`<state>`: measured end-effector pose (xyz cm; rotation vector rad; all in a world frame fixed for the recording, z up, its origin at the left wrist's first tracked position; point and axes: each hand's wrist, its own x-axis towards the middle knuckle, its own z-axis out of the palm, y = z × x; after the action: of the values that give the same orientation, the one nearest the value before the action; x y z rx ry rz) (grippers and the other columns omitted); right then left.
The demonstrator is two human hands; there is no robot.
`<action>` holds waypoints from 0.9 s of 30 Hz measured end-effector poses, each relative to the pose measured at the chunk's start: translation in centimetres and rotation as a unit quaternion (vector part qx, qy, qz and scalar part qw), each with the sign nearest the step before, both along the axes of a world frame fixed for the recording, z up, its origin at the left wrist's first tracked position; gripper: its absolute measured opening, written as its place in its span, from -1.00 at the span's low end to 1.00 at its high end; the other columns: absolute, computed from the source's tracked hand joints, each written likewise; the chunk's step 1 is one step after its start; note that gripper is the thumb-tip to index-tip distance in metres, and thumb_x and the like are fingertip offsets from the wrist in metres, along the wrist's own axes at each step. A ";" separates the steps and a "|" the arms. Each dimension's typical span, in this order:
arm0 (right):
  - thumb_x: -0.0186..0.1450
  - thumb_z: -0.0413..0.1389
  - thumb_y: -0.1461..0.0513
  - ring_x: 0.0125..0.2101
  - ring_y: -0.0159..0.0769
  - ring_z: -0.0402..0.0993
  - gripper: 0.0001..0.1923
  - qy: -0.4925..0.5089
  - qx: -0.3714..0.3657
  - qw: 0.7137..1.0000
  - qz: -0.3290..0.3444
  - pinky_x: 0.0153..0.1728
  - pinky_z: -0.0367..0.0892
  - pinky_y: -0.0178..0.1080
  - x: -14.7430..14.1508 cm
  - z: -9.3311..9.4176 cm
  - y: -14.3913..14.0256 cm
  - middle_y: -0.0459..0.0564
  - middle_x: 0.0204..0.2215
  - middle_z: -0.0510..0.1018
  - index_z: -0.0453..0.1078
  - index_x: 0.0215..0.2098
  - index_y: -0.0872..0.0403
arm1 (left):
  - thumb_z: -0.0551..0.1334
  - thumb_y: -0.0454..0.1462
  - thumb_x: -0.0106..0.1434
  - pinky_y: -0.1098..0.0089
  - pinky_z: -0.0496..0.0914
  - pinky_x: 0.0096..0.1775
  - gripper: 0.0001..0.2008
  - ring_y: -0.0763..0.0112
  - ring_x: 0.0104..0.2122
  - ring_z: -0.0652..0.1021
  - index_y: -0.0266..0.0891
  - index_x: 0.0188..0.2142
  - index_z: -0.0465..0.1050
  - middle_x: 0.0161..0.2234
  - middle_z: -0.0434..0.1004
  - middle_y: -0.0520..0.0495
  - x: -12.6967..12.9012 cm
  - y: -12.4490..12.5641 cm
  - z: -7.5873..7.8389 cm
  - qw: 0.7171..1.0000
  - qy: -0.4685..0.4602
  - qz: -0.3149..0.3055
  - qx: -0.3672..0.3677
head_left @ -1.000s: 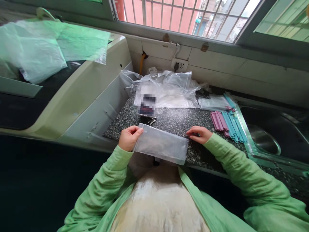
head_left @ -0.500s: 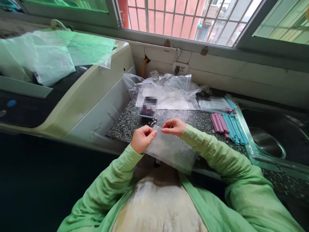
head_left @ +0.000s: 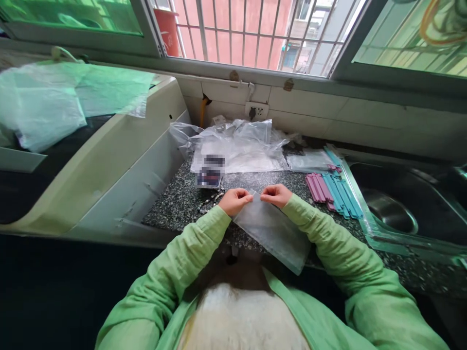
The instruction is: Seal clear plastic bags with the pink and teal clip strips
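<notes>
A small clear plastic bag [head_left: 273, 232] hangs over the front of the speckled granite counter [head_left: 182, 204]. Its upper edge is pinched between my left hand [head_left: 235, 201] and my right hand [head_left: 276, 194], which sit close together. The bag slants down to the right toward my body. Both arms wear green sleeves. A string of dark beads [head_left: 209, 201] lies on the counter just left of my left hand.
A heap of clear plastic bags [head_left: 237, 143] lies at the back of the counter, with a small dark card [head_left: 208, 177] in front. Pink and teal strips [head_left: 330, 188] lie to the right, beside a steel sink [head_left: 390, 216]. A white appliance [head_left: 109, 146] stands left.
My right hand left the counter and came to the bag's upper edge beside my left hand. The bag swung from lying level to slanting down on the right.
</notes>
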<state>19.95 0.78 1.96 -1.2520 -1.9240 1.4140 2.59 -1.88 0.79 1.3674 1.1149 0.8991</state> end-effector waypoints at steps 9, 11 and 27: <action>-0.11 0.09 0.10 -0.67 -0.57 0.06 -0.72 -0.001 -0.012 1.000 -0.001 -0.63 -0.03 -0.40 0.0 0.2 0.2 -0.20 -0.75 0.23 0.29 -0.62 0.19 | 0.18 -0.13 -0.11 0.53 0.08 -0.55 -0.74 0.62 -0.63 0.20 -0.32 -0.61 0.26 -0.68 0.18 0.14 0.3 1.5 -0.1 0.993 -0.043 -0.095 -0.058; -0.10 0.09 0.10 -0.67 -0.57 0.05 -0.72 -0.002 -0.012 1.000 0.001 -0.63 -0.03 -0.40 -0.1 0.1 0.2 -0.21 -0.75 0.23 0.29 -0.62 0.19 | 0.16 -0.09 -0.08 0.53 0.03 -0.57 -0.70 0.64 -0.65 0.15 -0.31 -0.64 0.22 -0.70 0.11 0.16 0.2 1.5 -0.1 0.995 -0.031 -0.089 -0.040; -0.14 0.16 0.02 -0.65 -0.56 0.09 -0.60 0.010 -0.062 0.998 0.004 -0.62 -0.02 -0.39 0.0 0.3 -0.2 -0.19 -0.72 0.27 0.35 -0.56 0.22 | 0.12 -0.10 -0.04 0.51 0.02 -0.57 -0.68 0.63 -0.64 0.12 -0.30 -0.71 0.16 -0.71 0.06 0.14 -0.8 1.0 0.3 0.997 0.016 -0.016 0.076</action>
<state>19.91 0.62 2.24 -1.2820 -1.8543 1.5638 1.82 -0.84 1.08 1.5252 1.0627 0.9570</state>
